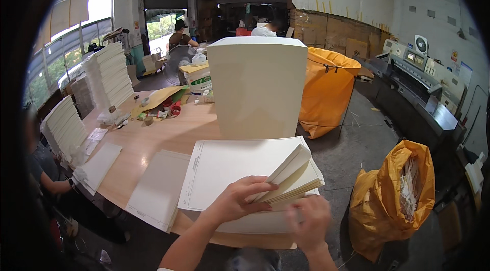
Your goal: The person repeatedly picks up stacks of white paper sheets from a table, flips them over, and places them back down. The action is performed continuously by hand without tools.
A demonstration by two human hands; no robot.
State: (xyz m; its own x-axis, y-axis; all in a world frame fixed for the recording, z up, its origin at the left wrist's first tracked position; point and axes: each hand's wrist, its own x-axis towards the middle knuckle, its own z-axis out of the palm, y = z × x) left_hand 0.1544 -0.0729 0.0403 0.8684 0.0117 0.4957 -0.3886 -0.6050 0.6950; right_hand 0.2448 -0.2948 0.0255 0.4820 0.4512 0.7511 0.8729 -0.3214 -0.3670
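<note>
Paper sheets (297,179) look light, bendy and crease-prone, so pinch a whole edge, left hand (236,200) clamped on them, blurred right hand (309,220) I can't tell.

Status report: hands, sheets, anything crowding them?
Left hand gripping bent-up sheets. Right hand blurred, close by, grip unclear. Tall pale stack just beyond.

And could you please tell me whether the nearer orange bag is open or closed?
Open: the nearer orange bag gapes, showing pale strips inside.
</note>
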